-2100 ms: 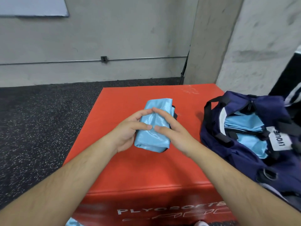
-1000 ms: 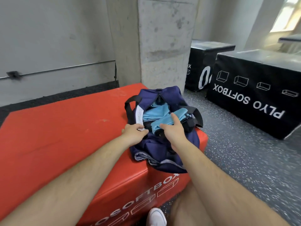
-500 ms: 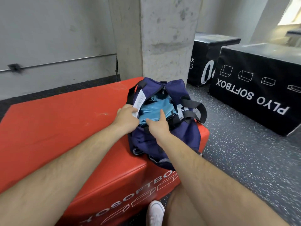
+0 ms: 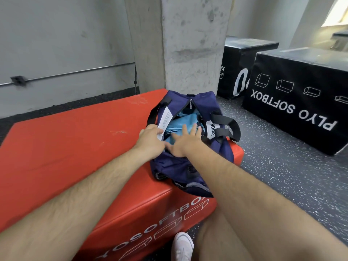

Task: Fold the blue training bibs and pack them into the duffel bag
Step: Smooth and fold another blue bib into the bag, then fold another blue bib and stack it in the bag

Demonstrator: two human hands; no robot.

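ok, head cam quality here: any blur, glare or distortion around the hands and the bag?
Head view: light is even and soft, only the window top right is blown out; wide-angle stretch swells the right forearm toward the bottom edge; right hand fingers on the blue bibs look slightly smeared; left hand, duffel bag and the black box lettering read sharp.

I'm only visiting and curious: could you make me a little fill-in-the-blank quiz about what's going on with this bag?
The duffel bag sits on a plyo box coloured ____.
The blue bibs lie ____ the duffel bag, pressed by the right hand with flat fingers.
The left hand grips the open rim of the ____.
The two other boxes on the floor are coloured ____.
Missing words: red; inside; bag; black.
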